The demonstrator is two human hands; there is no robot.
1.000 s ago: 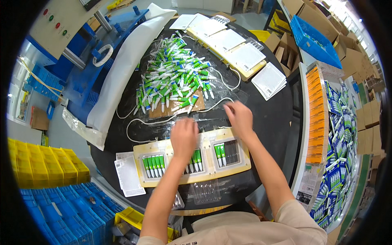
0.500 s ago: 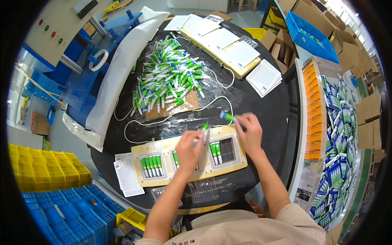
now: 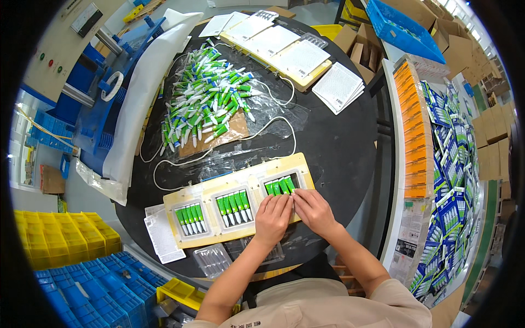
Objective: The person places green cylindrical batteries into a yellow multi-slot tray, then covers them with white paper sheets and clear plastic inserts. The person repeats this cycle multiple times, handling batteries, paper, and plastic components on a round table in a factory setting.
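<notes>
A cream-yellow tray (image 3: 213, 241) with three framed wells lies across the near part of the table. Green tubes with white tips (image 3: 234, 208) stand in a row in its middle well, and another row of tubes (image 3: 190, 218) fills the left one. Over the right well my left hand (image 3: 273, 217) has its fingers closed together on the lower part of the green tubes (image 3: 279, 186) there. Beside it, my right hand (image 3: 315, 211) pinches at the rightmost tube, thumb and fingertips close to the left hand's. The white tips in this well are hidden under my fingers.
Farther back lies a big pile of tubes (image 3: 205, 98) on cardboard and clear film. A second tray (image 3: 303, 82), covered with white cards, sits at the far right near a card stack (image 3: 339, 87). White cords loop across the black table (image 3: 333, 147). Clear plastic blisters (image 3: 212, 260) lie at the near edge.
Both hands have come together over the right well, the right one bringing in its tube from the side. More tubes show in that well, and the middle well is uncovered. The view has shifted.
</notes>
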